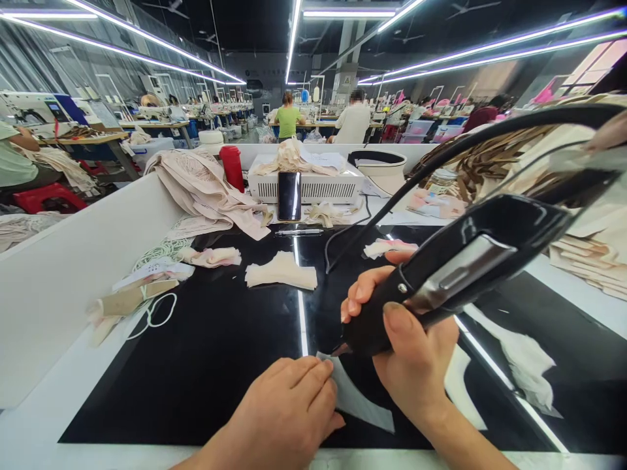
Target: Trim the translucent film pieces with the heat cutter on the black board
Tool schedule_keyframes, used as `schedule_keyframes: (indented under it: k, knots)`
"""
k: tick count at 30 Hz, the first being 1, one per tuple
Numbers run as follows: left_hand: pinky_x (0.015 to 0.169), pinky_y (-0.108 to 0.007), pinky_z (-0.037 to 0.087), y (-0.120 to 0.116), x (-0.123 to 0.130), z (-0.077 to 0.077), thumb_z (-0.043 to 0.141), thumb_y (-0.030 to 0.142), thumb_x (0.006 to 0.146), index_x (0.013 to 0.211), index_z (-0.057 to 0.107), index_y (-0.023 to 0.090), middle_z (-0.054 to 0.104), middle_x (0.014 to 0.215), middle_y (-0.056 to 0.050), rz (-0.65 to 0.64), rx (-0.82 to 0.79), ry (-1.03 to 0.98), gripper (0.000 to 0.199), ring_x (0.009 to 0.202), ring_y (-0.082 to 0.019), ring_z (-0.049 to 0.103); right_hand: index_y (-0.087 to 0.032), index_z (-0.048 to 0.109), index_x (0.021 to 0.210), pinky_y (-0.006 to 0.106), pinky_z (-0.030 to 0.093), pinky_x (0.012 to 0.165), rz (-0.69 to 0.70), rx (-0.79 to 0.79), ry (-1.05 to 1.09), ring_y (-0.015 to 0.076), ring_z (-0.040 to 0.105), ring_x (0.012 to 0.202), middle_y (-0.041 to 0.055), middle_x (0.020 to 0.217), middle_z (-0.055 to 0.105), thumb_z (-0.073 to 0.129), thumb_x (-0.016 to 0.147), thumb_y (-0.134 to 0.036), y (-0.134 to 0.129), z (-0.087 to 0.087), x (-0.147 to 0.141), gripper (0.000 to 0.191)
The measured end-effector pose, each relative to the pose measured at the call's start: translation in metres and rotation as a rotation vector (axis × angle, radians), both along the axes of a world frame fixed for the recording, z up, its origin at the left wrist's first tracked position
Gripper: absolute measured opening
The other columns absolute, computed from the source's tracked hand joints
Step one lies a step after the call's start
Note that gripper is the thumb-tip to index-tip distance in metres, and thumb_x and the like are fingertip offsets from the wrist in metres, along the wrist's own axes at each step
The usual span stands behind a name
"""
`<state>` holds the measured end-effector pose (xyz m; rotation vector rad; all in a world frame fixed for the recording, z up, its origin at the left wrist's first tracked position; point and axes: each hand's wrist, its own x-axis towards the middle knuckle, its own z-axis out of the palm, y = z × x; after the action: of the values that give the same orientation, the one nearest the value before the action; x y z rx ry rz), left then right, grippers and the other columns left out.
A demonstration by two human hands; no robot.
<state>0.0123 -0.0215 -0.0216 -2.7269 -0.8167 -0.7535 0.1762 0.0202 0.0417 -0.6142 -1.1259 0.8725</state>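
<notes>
Black and glossy, the work board [196, 372] spreads wide in front of me, and over it slants a big black handheld tool [482, 228], narrow end down to the left. Right hand [416, 346] next: fingers wrapped around the lower body, thumb pressed along the near side, a firm, closed grip filled by the tool. Down low comes the left hand [289, 408], fingers together, knuckles up, laid over the upper end of a thin pale strip; whether it pinches or only presses, I can't tell from here. Beyond both hands sits a folded cream cloth [281, 271], well apart from them. Now that pale strip [365, 399] itself: curved, on the board, running out from under the left fingers toward the lower right, below the right hand's grip. Smallest of all, the tool's tip [341, 349], just beside the strip's upper end; contact, I can't make out.
</notes>
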Motion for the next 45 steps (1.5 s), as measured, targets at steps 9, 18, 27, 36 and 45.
schedule_keyframes:
  k: [9, 18, 27, 36, 45]
  knots:
    - [0.074, -0.031, 0.056, 0.001, 0.002, -0.003, 0.048, 0.034, 0.109, 0.103, 0.069, 0.012, 0.077, 0.111, -0.006, -0.013, 0.006, 0.011, 0.031, 0.099, -0.02, 0.07, -0.029, 0.053, 0.119, 0.032, 0.053, 0.058, -0.002, -0.009, -0.009, 0.0148, 0.06, 0.063, -0.0049, 0.08, 0.063, 0.074, 0.091, -0.04, 0.001, -0.003, -0.005, 0.036]
    - [0.074, -0.03, 0.055, 0.0, 0.004, -0.004, 0.053, 0.037, 0.107, 0.102, 0.068, 0.012, 0.076, 0.111, -0.006, 0.003, 0.004, 0.013, 0.029, 0.099, -0.02, 0.07, -0.029, 0.053, 0.115, 0.032, 0.053, 0.06, 0.06, -0.003, 0.037, 0.0139, 0.059, 0.064, -0.0051, 0.082, 0.063, 0.075, 0.09, -0.04, 0.004, -0.002, -0.011, 0.035]
    - [0.075, -0.031, 0.056, -0.001, 0.003, -0.003, 0.049, 0.036, 0.109, 0.112, 0.066, 0.013, 0.075, 0.116, -0.008, -0.005, -0.027, -0.004, 0.029, 0.103, -0.021, 0.071, -0.031, 0.056, 0.112, 0.031, 0.056, 0.061, 0.069, 0.02, 0.026, 0.0144, 0.063, 0.067, -0.0047, 0.084, 0.067, 0.077, 0.089, -0.037, 0.002, 0.003, -0.006, 0.031]
    - [0.076, -0.04, 0.061, -0.004, 0.001, 0.001, 0.049, 0.037, 0.107, 0.117, 0.067, 0.016, 0.073, 0.121, -0.012, -0.009, -0.08, 0.047, 0.029, 0.103, -0.028, 0.072, -0.028, 0.061, 0.12, 0.035, 0.06, 0.065, -0.126, 0.019, -0.152, 0.0179, 0.066, 0.07, -0.0006, 0.087, 0.068, 0.078, 0.088, -0.04, -0.036, 0.017, 0.042, 0.038]
    - [0.075, -0.038, 0.062, -0.003, -0.004, 0.006, 0.043, 0.034, 0.11, 0.119, 0.066, 0.016, 0.075, 0.12, -0.014, -0.027, -0.039, 0.055, 0.031, 0.102, -0.027, 0.074, -0.029, 0.06, 0.123, 0.032, 0.056, 0.056, -0.138, 0.026, -0.097, 0.0163, 0.061, 0.066, -0.0012, 0.084, 0.064, 0.075, 0.089, -0.039, -0.05, 0.007, 0.049, 0.039]
